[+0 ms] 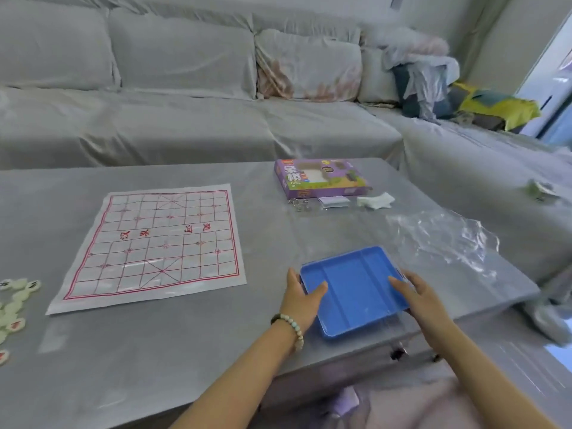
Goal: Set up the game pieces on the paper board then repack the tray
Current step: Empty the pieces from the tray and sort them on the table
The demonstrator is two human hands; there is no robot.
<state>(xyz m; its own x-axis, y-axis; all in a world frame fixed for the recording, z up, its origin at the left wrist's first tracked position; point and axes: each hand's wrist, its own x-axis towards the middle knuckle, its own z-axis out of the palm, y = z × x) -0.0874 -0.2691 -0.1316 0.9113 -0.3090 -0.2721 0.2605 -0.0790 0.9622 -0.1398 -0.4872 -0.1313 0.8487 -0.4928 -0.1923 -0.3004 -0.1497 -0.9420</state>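
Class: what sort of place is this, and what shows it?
Probably a home living room: a long covered sofa behind a table, and a pile of clothes at the sofa's corner.

One blue tray (356,289) is counted at the table's (123,351) front edge, one paper board (154,243) left of it, one purple box (318,178) at the far edge, one clear plastic sheet (442,236). About nine game pieces (20,283) are seen at the left edge.

A grey-covered corner sofa (185,125) stands beyond the grey surface (154,351). Crumpled clothes (433,85) pile at its far right, where daylight enters.
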